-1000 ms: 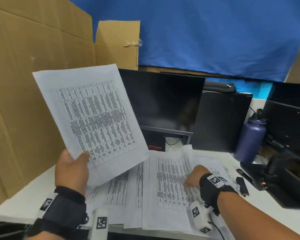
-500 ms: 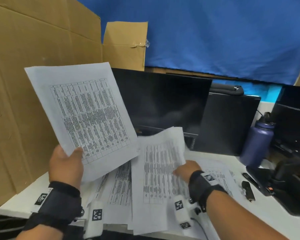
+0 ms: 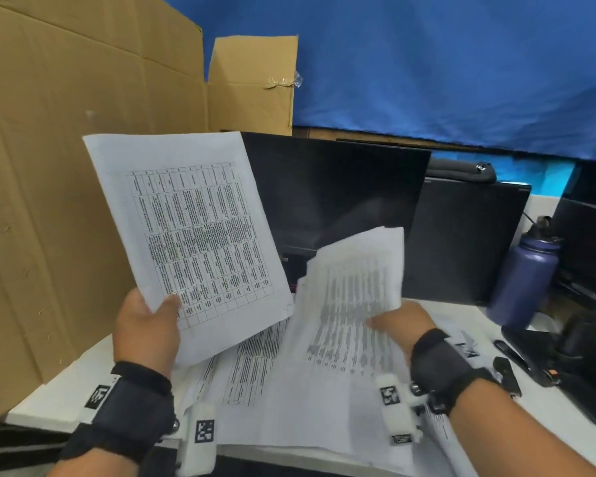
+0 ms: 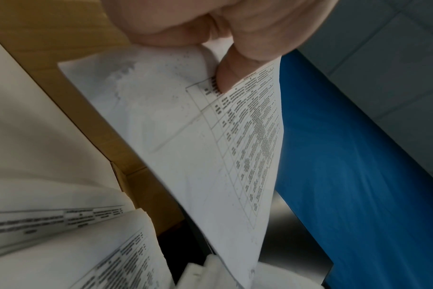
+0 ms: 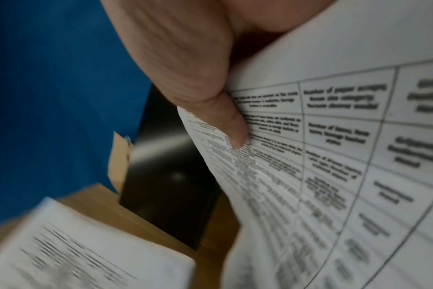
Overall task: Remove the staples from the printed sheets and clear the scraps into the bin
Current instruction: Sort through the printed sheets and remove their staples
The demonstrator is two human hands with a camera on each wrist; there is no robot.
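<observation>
Right hand (image 3: 398,325) now pinches a printed bundle (image 3: 351,297) up off the bench (image 3: 55,397), left hand (image 3: 147,333) still gripping its table sheet (image 3: 193,235), so they're probably hunting staples.

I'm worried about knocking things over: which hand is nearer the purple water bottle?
Right. The right hand, gripping a lifted sheet, sits just left of the purple water bottle. The left hand holds another sheet up at the desk's far left side.
</observation>
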